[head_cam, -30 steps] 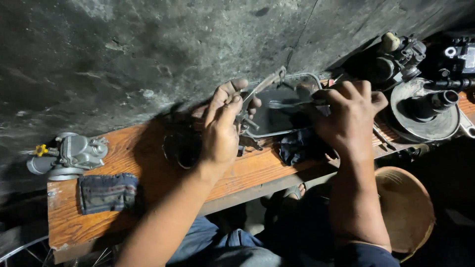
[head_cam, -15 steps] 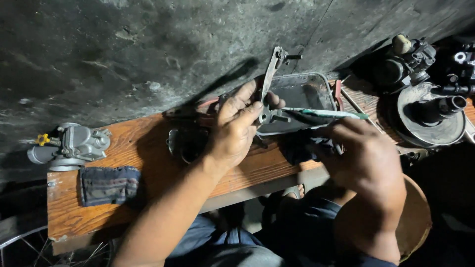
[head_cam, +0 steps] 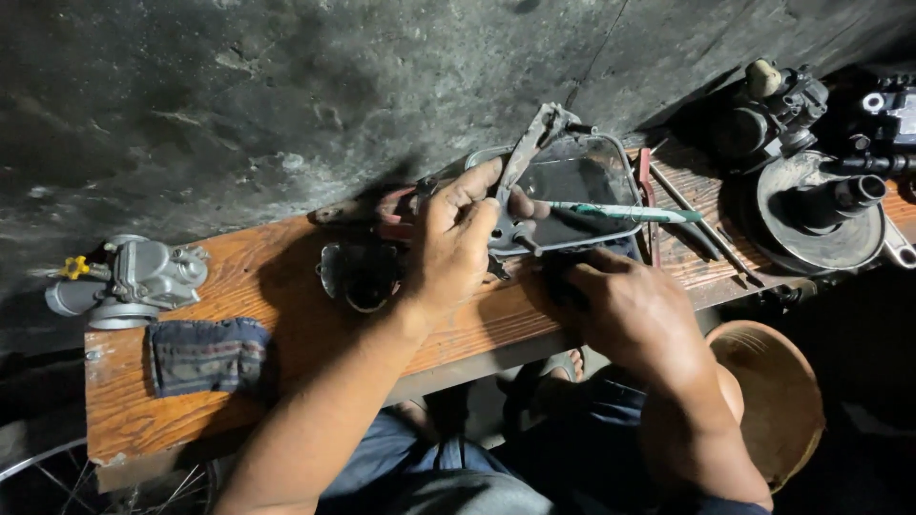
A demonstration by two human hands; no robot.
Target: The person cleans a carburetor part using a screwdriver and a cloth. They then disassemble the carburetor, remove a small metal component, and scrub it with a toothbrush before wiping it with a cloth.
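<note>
At the centre of the frame the left hand (head_cam: 456, 243) pinches a flat metal bracket (head_cam: 523, 162) between its fingers, holding it tilted over a shallow metal tray (head_cam: 611, 162) on the wooden surface (head_cam: 277, 315). Just right of it, the right hand (head_cam: 634, 319) has its fingers closed round a green-handled brush (head_cam: 620, 212) lying across the tray. A carburetor (head_cam: 129, 281) and a folded cloth (head_cam: 205, 355) sit at lower left.

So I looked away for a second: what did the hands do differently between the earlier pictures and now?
The right hand drew back from the far edge toward the near edge of the wooden board, a green-handled tool now pointing over the clear tray. The left hand kept hold of the flat metal part, now raised more upright. The carburetor and folded cloth stayed put.
</note>
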